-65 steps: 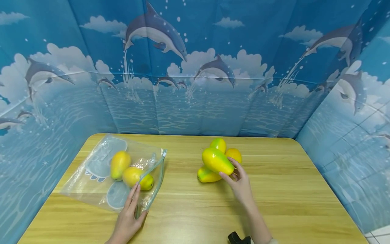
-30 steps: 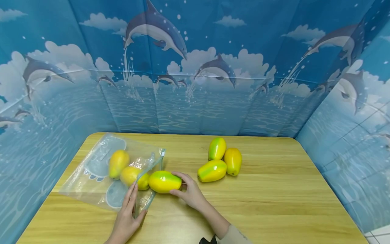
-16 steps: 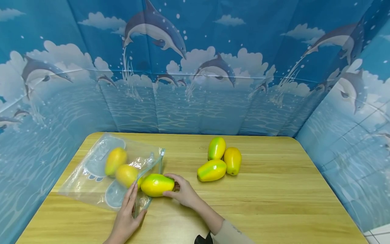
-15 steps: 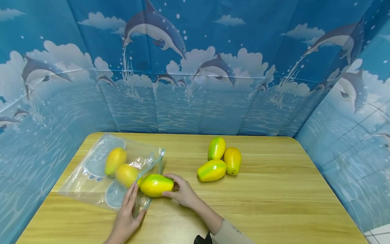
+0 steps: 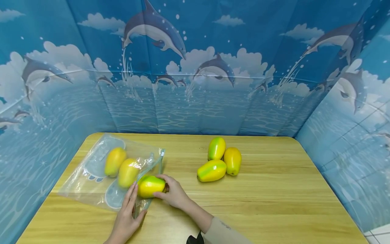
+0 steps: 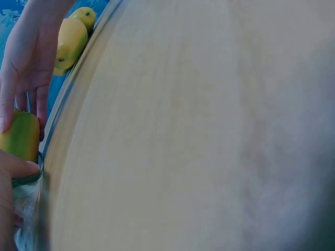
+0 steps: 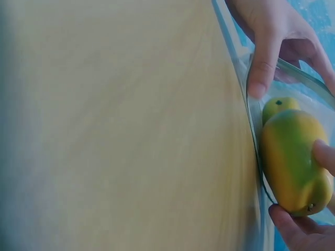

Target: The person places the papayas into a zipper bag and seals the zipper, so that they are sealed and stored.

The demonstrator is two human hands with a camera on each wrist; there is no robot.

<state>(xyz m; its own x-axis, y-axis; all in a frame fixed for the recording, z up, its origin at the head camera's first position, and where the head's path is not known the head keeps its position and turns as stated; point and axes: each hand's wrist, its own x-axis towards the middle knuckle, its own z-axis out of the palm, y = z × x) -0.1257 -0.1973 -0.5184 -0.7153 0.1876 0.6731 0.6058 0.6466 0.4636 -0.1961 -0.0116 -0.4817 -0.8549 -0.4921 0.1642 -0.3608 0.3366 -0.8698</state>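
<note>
My right hand (image 5: 172, 194) grips the stem end of a yellow-green papaya (image 5: 150, 187), its other end within the mouth of a clear zip bag (image 5: 88, 183). In the right wrist view the held papaya (image 7: 293, 157) sits between thumb and fingers at the zip rim. My left hand (image 5: 125, 215) lies at that mouth, with straight fingers on the upper edge and the thumb spread toward the lower edge. Two papayas, one at the back (image 5: 115, 161) and one nearer the mouth (image 5: 128, 173), lie inside the bag.
Three more papayas rest close together right of the bag: one behind (image 5: 217, 148), one at the right (image 5: 233, 161) and one in front (image 5: 211, 170). The wooden table (image 5: 274, 196) ends at a dolphin-print curtain (image 5: 195, 112). A black object (image 5: 195, 239) shows by the right sleeve.
My right hand took a papaya from the group at right, carried it left and pushed it into the bag mouth. The nearer papaya inside turned and shifted deeper. The left hand stayed nearly still.
</note>
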